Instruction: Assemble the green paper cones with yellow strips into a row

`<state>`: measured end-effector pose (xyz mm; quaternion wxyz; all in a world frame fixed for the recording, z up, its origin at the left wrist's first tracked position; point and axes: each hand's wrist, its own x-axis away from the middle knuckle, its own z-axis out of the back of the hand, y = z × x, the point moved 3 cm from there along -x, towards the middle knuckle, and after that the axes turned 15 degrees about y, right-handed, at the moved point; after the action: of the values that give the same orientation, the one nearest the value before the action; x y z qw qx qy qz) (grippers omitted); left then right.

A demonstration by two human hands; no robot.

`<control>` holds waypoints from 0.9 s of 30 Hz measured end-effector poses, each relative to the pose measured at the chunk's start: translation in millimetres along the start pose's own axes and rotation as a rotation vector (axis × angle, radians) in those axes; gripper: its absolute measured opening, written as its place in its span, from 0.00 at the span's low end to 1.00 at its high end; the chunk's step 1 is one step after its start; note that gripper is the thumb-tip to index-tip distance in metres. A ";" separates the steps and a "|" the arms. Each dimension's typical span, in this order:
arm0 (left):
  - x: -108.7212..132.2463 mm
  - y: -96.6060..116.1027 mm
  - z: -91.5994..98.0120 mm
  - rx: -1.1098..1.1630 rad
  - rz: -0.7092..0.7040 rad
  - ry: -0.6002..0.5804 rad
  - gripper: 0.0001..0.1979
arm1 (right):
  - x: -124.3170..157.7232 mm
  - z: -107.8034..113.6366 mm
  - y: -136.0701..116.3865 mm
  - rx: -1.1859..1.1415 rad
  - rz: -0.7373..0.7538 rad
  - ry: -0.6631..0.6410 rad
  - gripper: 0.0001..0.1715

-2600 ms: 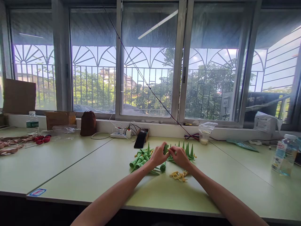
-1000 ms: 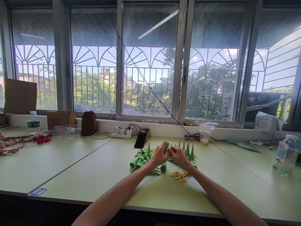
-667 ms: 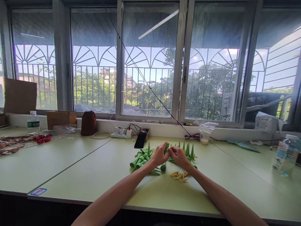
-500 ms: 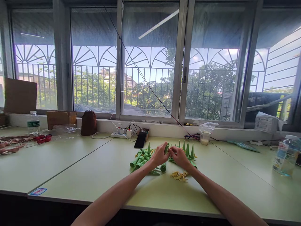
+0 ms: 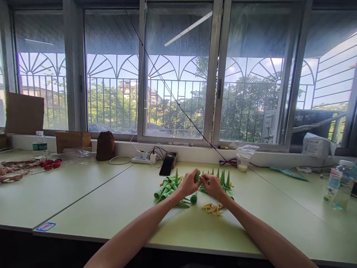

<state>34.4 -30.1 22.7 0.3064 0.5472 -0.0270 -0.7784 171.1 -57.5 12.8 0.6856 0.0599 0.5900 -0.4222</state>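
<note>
My left hand (image 5: 190, 183) is closed around a green cone-shaped piece (image 5: 197, 175), whose wide end shows above the fingers. Close against it, my right hand (image 5: 211, 185) pinches at the cone's side; whatever small thing sits between those fingertips is too small to make out. Green cones (image 5: 167, 188) lie in a heap left of and under my left hand. Behind my right hand, several upright green cones (image 5: 222, 176) stand in a group with small yellow bits among them. A little pile of pale yellow pieces (image 5: 213, 209) lies in front of my right wrist.
Beyond the cones lie a black phone (image 5: 166, 166) and a white power strip (image 5: 143, 160) with cables. A plastic cup in a bag (image 5: 243, 160) stands by the sill. Clear bottles (image 5: 338, 185) stand far right and left. A brown pouch (image 5: 105, 146) is back left.
Both hands stay in nearly the same place. The green cone between them has turned or tilted slightly in my left hand.
</note>
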 end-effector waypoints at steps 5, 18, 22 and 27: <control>-0.9 -1.5 -0.9 -0.002 0.032 -0.004 0.06 | 0.7 -0.4 2.2 0.007 0.006 0.001 0.18; -1.8 0.6 1.1 0.021 0.056 -0.021 0.06 | 0.9 -0.7 2.1 -0.003 0.021 -0.001 0.17; -1.6 -0.2 0.6 0.022 0.043 -0.017 0.05 | 0.7 -0.9 1.8 -0.003 0.019 0.000 0.17; -1.1 -0.8 0.1 0.015 0.042 -0.018 0.05 | 0.4 -2.0 2.9 -0.004 -0.003 -0.006 0.18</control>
<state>34.2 -29.0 23.4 0.3182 0.5417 -0.0472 -0.7766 171.5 -54.7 10.7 0.6868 0.0566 0.5889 -0.4221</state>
